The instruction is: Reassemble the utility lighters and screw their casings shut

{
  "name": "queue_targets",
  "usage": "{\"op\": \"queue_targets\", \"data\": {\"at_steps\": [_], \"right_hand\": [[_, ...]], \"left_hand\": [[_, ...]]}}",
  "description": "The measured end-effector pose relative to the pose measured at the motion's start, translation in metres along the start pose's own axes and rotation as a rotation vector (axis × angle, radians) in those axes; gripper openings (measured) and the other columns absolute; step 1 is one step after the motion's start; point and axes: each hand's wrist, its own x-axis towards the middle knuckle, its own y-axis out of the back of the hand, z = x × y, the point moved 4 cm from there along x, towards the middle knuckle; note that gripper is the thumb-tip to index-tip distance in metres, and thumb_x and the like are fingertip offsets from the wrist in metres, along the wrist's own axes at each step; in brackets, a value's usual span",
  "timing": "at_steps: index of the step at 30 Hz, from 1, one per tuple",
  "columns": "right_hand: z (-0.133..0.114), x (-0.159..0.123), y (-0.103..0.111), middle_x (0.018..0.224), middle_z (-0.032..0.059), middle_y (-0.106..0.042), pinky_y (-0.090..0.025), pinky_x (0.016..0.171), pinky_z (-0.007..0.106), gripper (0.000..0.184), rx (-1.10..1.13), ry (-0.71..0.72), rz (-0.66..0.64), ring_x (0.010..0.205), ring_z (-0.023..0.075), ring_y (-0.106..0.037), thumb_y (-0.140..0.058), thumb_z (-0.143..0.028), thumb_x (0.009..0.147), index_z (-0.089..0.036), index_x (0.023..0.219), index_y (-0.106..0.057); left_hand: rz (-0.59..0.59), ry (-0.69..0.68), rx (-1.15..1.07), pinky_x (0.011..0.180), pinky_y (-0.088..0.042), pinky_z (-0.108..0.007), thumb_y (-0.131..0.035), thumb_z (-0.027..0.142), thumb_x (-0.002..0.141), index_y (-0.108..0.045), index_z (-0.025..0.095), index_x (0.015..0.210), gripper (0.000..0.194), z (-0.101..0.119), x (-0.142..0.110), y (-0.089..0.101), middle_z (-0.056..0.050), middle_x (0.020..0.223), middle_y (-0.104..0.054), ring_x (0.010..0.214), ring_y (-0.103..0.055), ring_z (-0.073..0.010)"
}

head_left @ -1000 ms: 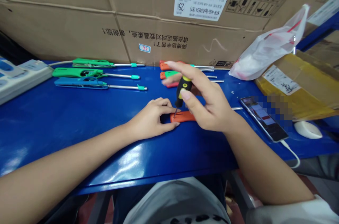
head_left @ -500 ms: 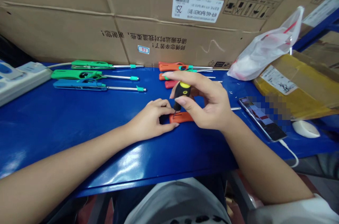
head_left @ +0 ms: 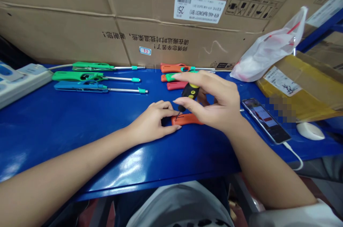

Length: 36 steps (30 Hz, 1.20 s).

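An orange long-necked lighter (head_left: 189, 118) lies flat on the blue table. My left hand (head_left: 154, 121) pinches the left end of its handle between thumb and fingers. In my right hand (head_left: 214, 103) is a short screwdriver (head_left: 189, 93) with a black and yellow grip. Its shaft slants down to the left, and its tip meets the lighter's handle near that left end. My right hand covers the lighter's middle; only a bit of its metal neck shows beyond. Behind that hand lie a red lighter (head_left: 177, 85) and orange lighters (head_left: 174, 68), partly hidden.
Two green lighters (head_left: 76, 75) and a blue lighter (head_left: 80, 86) lie at the back left, beside a white power strip (head_left: 29, 80). A cardboard box (head_left: 150, 16) walls off the back. To the right are a plugged-in phone (head_left: 265, 121), a white mouse (head_left: 310, 131), and a yellow-wrapped parcel (head_left: 300, 91).
My right hand has shifted slightly right, tilting the screwdriver's grip further right while its tip stays at the lighter's left end. My left hand has hardly moved.
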Motion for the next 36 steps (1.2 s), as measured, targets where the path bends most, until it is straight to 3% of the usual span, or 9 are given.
{"op": "queue_targets", "data": {"at_steps": [3,7,11,14,21,24,27,32,36], "right_hand": [[-0.0049,0.0024,0.001,0.096,0.0042,-0.077,-0.061,0.081,0.033,0.028,-0.062,0.055,0.052,0.08,0.0176,-0.072,-0.068,-0.036,0.095,-0.021,0.12,-0.071],[-0.0039,0.0018,0.0005,0.12,0.0074,-0.074,-0.061,0.086,0.034,0.037,0.073,0.012,-0.102,0.101,0.019,-0.072,-0.045,-0.03,0.106,-0.021,0.138,-0.061],[0.0027,-0.0003,-0.0016,0.11,0.0053,-0.076,-0.061,0.072,0.031,0.032,0.095,-0.022,-0.075,0.086,0.0172,-0.072,-0.06,-0.034,0.1,-0.023,0.129,-0.066],[0.0031,0.0001,-0.0011,0.097,0.0039,-0.076,-0.062,0.076,0.036,0.027,-0.024,0.015,0.035,0.082,0.0192,-0.07,-0.071,-0.041,0.093,-0.024,0.113,-0.073],[0.0024,-0.0041,-0.0037,0.127,0.0097,-0.07,-0.063,0.073,0.03,0.047,0.229,-0.086,-0.167,0.109,0.0213,-0.07,-0.05,-0.029,0.103,-0.021,0.149,-0.049],[0.004,-0.0035,-0.0058,0.119,0.0071,-0.073,-0.062,0.069,0.028,0.042,0.186,-0.099,-0.129,0.093,0.0183,-0.072,-0.063,-0.031,0.098,-0.023,0.139,-0.06],[0.0026,-0.0007,-0.0058,0.108,0.0047,-0.076,-0.063,0.078,0.033,0.035,0.101,-0.02,-0.05,0.086,0.0179,-0.072,-0.074,-0.035,0.091,-0.024,0.124,-0.069],[-0.0031,-0.0004,-0.0047,0.126,0.0072,-0.073,-0.058,0.097,0.036,0.035,0.269,0.019,-0.168,0.112,0.0197,-0.071,-0.052,-0.028,0.103,-0.022,0.136,-0.061],[-0.004,-0.0014,-0.0045,0.118,0.0056,-0.074,-0.06,0.087,0.031,0.034,0.283,-0.013,-0.182,0.099,0.0163,-0.072,-0.056,-0.028,0.102,-0.023,0.136,-0.062]], "left_hand": [[-0.005,0.007,-0.001,0.094,-0.049,-0.041,-0.072,0.033,0.09,-0.076,0.023,0.115,0.027,-0.0003,0.0004,-0.0004,-0.006,0.104,-0.071,0.101,-0.064,-0.0249],[0.009,-0.006,-0.006,0.094,-0.05,-0.043,-0.073,0.036,0.09,-0.076,0.021,0.117,0.031,-0.0009,0.0,-0.0004,-0.007,0.105,-0.07,0.1,-0.064,-0.0253],[0.006,-0.002,-0.001,0.095,-0.05,-0.043,-0.072,0.034,0.09,-0.077,0.022,0.113,0.026,-0.0005,0.0,-0.0002,-0.007,0.106,-0.071,0.102,-0.065,-0.026],[-0.016,0.013,0.005,0.095,-0.05,-0.043,-0.073,0.032,0.089,-0.077,0.024,0.113,0.025,0.0008,0.0004,-0.0005,-0.006,0.103,-0.072,0.101,-0.065,-0.0252],[0.009,-0.002,-0.007,0.095,-0.051,-0.044,-0.071,0.036,0.091,-0.076,0.02,0.116,0.03,0.0003,-0.0005,-0.0007,-0.008,0.105,-0.069,0.1,-0.065,-0.0257],[-0.002,0.015,0.002,0.095,-0.051,-0.045,-0.071,0.035,0.091,-0.077,0.021,0.112,0.026,-0.0005,-0.001,-0.0015,-0.008,0.105,-0.07,0.101,-0.065,-0.0263],[-0.019,0.054,0.025,0.092,-0.051,-0.045,-0.072,0.034,0.089,-0.077,0.023,0.111,0.024,-0.0007,-0.0009,-0.0017,-0.007,0.103,-0.07,0.1,-0.064,-0.0267],[0.002,0.013,-0.008,0.095,-0.051,-0.045,-0.071,0.035,0.09,-0.077,0.023,0.109,0.023,0.0013,0.0,0.0003,-0.007,0.105,-0.07,0.102,-0.065,-0.0263],[0.003,0.02,-0.017,0.093,-0.051,-0.043,-0.072,0.034,0.09,-0.076,0.022,0.106,0.021,0.0009,0.0001,0.0001,-0.005,0.102,-0.07,0.098,-0.065,-0.0247]]}}
